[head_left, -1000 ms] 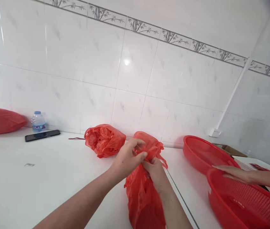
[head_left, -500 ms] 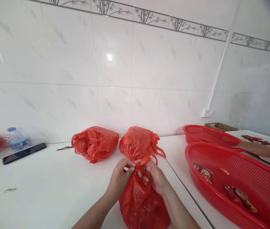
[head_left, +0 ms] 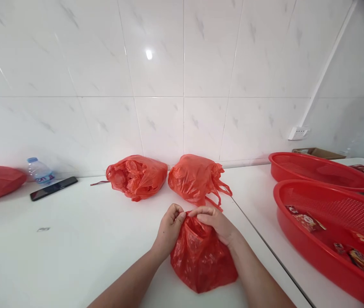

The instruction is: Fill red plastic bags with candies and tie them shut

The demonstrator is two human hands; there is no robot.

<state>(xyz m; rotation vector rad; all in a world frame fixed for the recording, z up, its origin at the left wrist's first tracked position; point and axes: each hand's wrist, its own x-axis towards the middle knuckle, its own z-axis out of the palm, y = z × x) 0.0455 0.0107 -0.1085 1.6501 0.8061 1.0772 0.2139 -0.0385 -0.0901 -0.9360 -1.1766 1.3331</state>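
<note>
Red bag on white counter, left hand and right hand pinching its top, two bags behind, basket right, perhaps holding snack packets.

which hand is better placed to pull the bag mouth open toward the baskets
Probably the right hand. It grips the top of the red bag on the side nearer the near basket, while the left hand pinches the opposite edge and could hold it steady.

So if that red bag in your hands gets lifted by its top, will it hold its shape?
Probably not: the red plastic bag is thin, crinkled film, so it should sag. It bulges at the bottom, so its contents likely hang low. Left hand and right hand pinch its gathered mouth; the film could slip.
</note>
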